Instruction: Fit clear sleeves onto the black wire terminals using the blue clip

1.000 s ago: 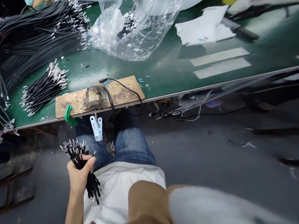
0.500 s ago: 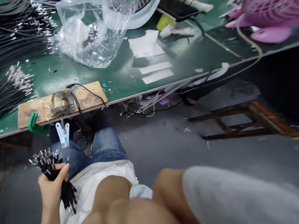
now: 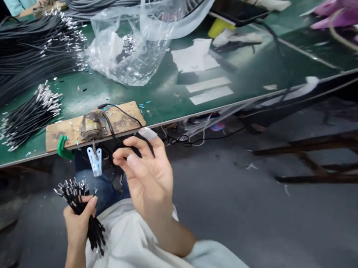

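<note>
1. Dozens of short black cables (image 3: pixel 96 231) with silvery tips sit in one bundle in the worker's left hand (image 3: pixel 77 219), off the table (image 3: pixel 166 100) and in front of its near edge, over the lap.
2. That left hand is closed round the bundle, thumb on top; one cable end pokes up on its own beside the thumb.
3. The right hand (image 3: pixel 153 182) is raised just beyond the near edge, fingers loosely curled and thumb towards them, with nothing that I can see in its grasp. One fingertip wears a white wrapping (image 3: pixel 148 133).
4. Along the near edge lies a wooden board (image 3: pixel 131 115) bearing a small motor (image 3: pixel 92 127); a pale blue clothes-peg (image 3: pixel 94 161) sits on its shaft, out past the edge, and a green clamp (image 3: pixel 63 146) grips the board's left end.
5. Left of the board, near the same edge, is a pile of similar black cables (image 3: pixel 35 114), silver ends fanned out.
6. Farther in, a clear plastic bag (image 3: pixel 141 68) slumps in front of a white fan (image 3: pixel 176 6), with two pale strips (image 3: pixel 209 88) to the right.
7. By the far left corner, a co-worker's hands (image 3: pixel 46 0) are busy with something too small to make out.
</note>
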Motion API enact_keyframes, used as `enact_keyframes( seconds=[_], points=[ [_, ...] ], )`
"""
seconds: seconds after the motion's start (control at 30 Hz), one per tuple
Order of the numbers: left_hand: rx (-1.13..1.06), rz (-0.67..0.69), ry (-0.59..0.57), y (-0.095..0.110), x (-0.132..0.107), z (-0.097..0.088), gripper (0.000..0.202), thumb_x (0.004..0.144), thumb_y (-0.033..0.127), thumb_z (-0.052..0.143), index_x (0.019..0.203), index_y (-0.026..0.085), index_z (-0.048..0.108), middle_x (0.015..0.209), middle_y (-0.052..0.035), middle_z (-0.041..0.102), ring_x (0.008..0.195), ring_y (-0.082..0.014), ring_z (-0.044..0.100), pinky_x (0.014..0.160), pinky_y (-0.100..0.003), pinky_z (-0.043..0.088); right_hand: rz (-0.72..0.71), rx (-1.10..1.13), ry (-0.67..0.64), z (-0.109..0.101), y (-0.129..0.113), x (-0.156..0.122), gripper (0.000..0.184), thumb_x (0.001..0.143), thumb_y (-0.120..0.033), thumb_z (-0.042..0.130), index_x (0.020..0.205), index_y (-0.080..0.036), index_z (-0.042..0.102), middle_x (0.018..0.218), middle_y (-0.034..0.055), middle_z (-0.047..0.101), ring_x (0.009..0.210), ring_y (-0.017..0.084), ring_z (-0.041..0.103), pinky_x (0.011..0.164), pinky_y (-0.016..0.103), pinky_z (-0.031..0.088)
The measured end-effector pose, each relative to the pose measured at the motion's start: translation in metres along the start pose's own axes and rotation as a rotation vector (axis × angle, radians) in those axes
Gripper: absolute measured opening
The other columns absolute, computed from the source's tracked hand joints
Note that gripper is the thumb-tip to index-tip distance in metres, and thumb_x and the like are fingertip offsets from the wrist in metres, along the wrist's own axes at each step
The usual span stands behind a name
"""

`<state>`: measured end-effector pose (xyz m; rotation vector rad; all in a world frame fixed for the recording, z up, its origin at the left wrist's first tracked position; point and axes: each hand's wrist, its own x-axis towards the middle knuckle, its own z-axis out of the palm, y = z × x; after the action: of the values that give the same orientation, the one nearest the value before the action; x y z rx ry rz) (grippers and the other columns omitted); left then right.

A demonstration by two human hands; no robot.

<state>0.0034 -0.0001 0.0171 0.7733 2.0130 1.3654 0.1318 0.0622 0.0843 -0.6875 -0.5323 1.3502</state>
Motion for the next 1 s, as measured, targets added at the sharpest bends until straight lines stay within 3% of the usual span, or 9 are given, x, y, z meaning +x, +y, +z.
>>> enact_keyframes(
  seconds=[0.17, 0.4, 0.5, 0.73, 0.87, 1.0],
  points=[
    [-0.155, -0.121, 0.044, 0.011, -0.002, 0.004, 0.011, 0.046, 0.022, 0.068, 0.049, 0.016, 0.059, 0.032, 0.0082, 0.044, 0.032, -0.0041, 0.038, 0.036, -0.016, 0.031, 0.094, 0.192, 0.04, -0.013, 0.016, 0.014, 0.042, 0.064, -0.009, 0.068, 0.095, -0.024, 0.045, 0.081, -0.0074, 0.061, 0.069, 0.009, 0.067, 0.066, 0.02, 0.056],
    [-0.092, -0.076, -0.023, 0.012, 0.0, -0.001, 0.01, 0.05, 0.024, 0.067, 0.049, 0.016, 0.06, 0.033, 0.0076, 0.044, 0.033, -0.0051, 0.038, 0.035, -0.017, 0.032, 0.156, 0.23, 0.035, -0.015, 0.022, 0.015, 0.044, 0.06, -0.008, 0.071, 0.095, -0.023, 0.049, 0.073, -0.0088, 0.06, 0.066, 0.008, 0.068, 0.063, 0.017, 0.056],
    [-0.076, -0.051, -0.024, 0.007, 0.003, -0.003, 0.009, 0.051, 0.023, 0.067, 0.049, 0.017, 0.061, 0.033, 0.0073, 0.044, 0.033, -0.0057, 0.038, 0.035, -0.017, 0.032, 0.122, 0.17, 0.021, -0.018, 0.026, 0.02, 0.041, 0.06, -0.009, 0.071, 0.093, -0.022, 0.05, 0.071, -0.0089, 0.059, 0.066, 0.009, 0.068, 0.063, 0.018, 0.057],
    [-0.064, -0.058, -0.059, 0.0, 0.006, -0.006, 0.012, 0.051, 0.026, 0.068, 0.048, 0.016, 0.063, 0.033, 0.0055, 0.044, 0.033, -0.0067, 0.039, 0.036, -0.019, 0.033, -0.162, -0.08, -0.061, -0.009, 0.032, 0.044, 0.034, 0.065, -0.006, 0.069, 0.089, -0.021, 0.05, 0.071, -0.0081, 0.056, 0.065, 0.012, 0.069, 0.063, 0.022, 0.06],
    [-0.094, -0.093, -0.017, 0.001, 0.006, -0.004, 0.012, 0.05, 0.026, 0.069, 0.048, 0.016, 0.062, 0.034, 0.0063, 0.044, 0.034, -0.0061, 0.038, 0.037, -0.018, 0.032, -0.163, -0.187, -0.159, -0.001, 0.032, 0.055, 0.037, 0.064, -0.007, 0.069, 0.092, -0.021, 0.049, 0.072, -0.008, 0.055, 0.063, 0.013, 0.069, 0.063, 0.023, 0.061],
    [-0.079, -0.105, -0.011, 0.0, 0.007, -0.003, 0.012, 0.051, 0.027, 0.069, 0.049, 0.016, 0.063, 0.034, 0.0059, 0.045, 0.035, -0.0065, 0.039, 0.038, -0.019, 0.033, -0.111, -0.227, -0.152, -0.002, 0.033, 0.059, 0.039, 0.064, -0.008, 0.069, 0.093, -0.021, 0.048, 0.07, -0.0086, 0.055, 0.063, 0.013, 0.069, 0.062, 0.023, 0.06]
  ],
)
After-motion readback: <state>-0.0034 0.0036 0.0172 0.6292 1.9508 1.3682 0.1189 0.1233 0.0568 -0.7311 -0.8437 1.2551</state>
